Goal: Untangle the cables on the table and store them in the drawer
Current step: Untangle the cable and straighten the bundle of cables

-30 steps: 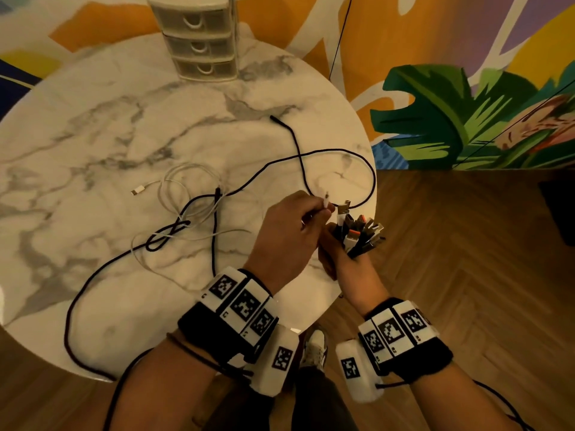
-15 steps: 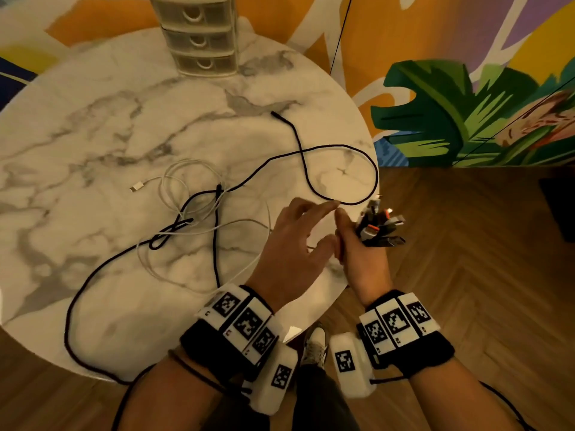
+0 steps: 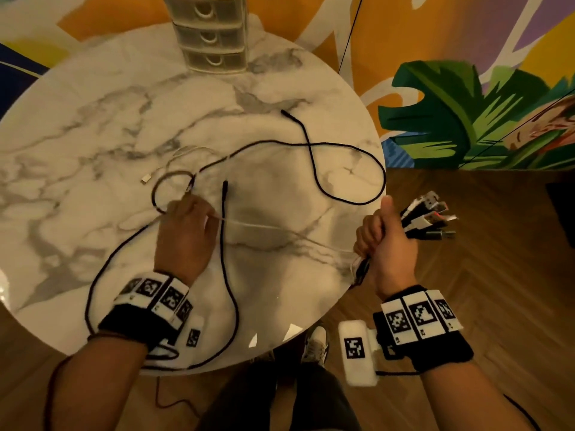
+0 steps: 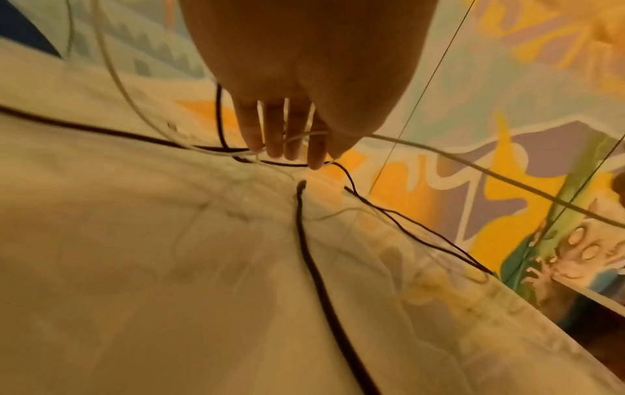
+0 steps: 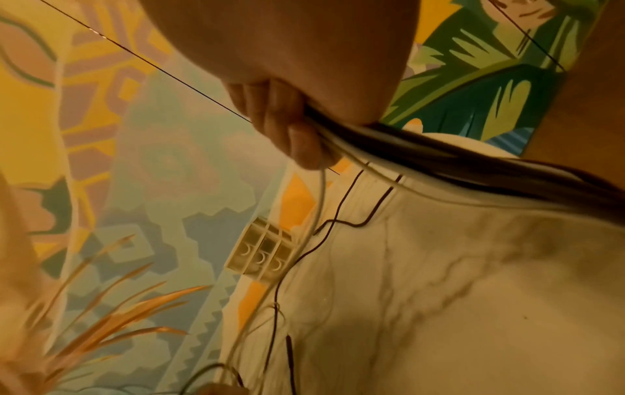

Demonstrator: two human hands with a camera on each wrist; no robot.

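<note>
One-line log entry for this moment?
left hand: pinching thin white cable | right hand: gripping bundle of cable plugs | clear three-drawer organiser: closed

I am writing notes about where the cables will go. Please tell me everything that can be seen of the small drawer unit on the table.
The drawer unit is a small, pale, translucent, plastic-looking box with three drawers stacked one above another, each with a curved handle in the middle of its front. All three look closed. It stands upright at the far edge of the round marble table, with the painted wall behind it. Its top is cut off in the head view. No cable and neither hand touches it. In the right wrist view, it looks small and tilted.
</note>
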